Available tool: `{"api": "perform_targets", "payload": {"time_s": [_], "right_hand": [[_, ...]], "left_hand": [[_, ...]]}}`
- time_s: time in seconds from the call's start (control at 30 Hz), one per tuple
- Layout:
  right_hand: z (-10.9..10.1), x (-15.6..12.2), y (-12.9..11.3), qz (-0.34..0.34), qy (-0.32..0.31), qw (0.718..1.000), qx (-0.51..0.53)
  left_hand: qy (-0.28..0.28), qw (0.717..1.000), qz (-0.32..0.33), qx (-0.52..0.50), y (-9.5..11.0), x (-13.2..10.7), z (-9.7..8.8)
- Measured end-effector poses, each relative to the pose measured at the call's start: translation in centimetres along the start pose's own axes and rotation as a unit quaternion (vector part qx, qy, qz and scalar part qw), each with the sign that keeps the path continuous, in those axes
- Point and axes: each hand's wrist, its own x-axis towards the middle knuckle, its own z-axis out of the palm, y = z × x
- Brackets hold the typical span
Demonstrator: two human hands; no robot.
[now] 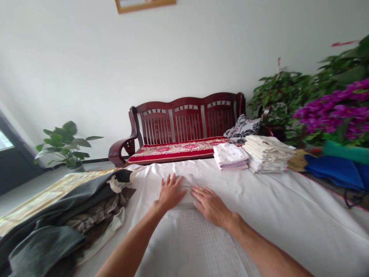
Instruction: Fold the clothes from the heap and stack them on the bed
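My left hand (170, 192) lies flat with its fingers spread on a white, faintly checked cloth (190, 234). Across from it, my right hand (210, 204) rests palm down on the same cloth, fingers stretched out. Between the hands the cloth shows folded layers, while its nearer part spreads flat toward me. Underneath is a white sheet (276, 219) covering the surface. Both palms hide part of the folded area, and neither hand grips anything.
Stacks of folded white fabric (265, 154) and patterned cloths (230, 156) stand at the far right. Rumpled dark clothes (49, 242) lie left. Beyond is a wooden bench (187, 119) with a cushion (242, 129). Plants (282, 92), purple flowers (337, 109) and blue fabric (334, 171) are right.
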Motion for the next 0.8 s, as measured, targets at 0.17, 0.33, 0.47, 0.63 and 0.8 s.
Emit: {"api": "perform_targets", "payload": {"time_s": [0.17, 0.33, 0.47, 0.63, 0.8], "right_hand": [[0.0, 1.0, 0.2, 0.036, 0.083, 0.996, 0.026], [0.5, 2.0, -0.2, 0.036, 0.060, 0.997, -0.019], [1.4, 1.7, 0.2, 0.049, -0.004, 0.997, -0.061], [2.0, 1.1, 0.6, 0.093, -0.003, 0.993, -0.070], [1.8, 1.7, 0.8, 0.111, 0.034, 0.993, -0.019]], "left_hand": [[0.035, 0.998, 0.056, 0.025, 0.5, -1.1, 0.5], [0.009, 0.999, 0.045, 0.018, 0.5, -1.1, 0.8], [0.004, 0.999, 0.042, 0.019, 0.6, -1.0, 0.9], [0.004, 0.999, 0.036, 0.011, 0.7, -1.1, 1.0], [0.036, 0.998, 0.040, -0.026, 0.2, -1.4, 0.7]]}}
